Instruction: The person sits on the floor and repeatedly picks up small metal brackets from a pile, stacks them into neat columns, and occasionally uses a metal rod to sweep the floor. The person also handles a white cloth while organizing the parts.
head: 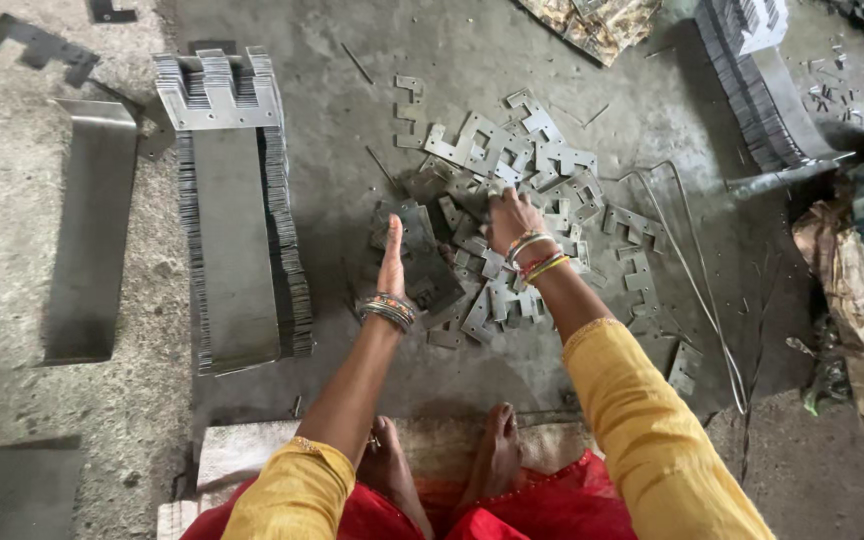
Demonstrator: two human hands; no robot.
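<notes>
A scattered pile of flat notched metal plates (542, 165) lies on the concrete floor in front of me. My left hand (392, 262) stands on edge, fingers straight, against a small gathered stack of plates (420, 250). My right hand (512, 215) reaches into the pile with fingers curled down on a plate; what it grips is hidden by the hand. Both wrists wear bangles, and both arms have yellow sleeves.
A long neat stack of plates (237, 210) lies to the left, a bent metal sheet (92, 230) beyond it. Another stack (757, 80) sits at the top right. A thin wire (697, 290) loops at the right. My bare feet (497, 450) rest on a wooden board.
</notes>
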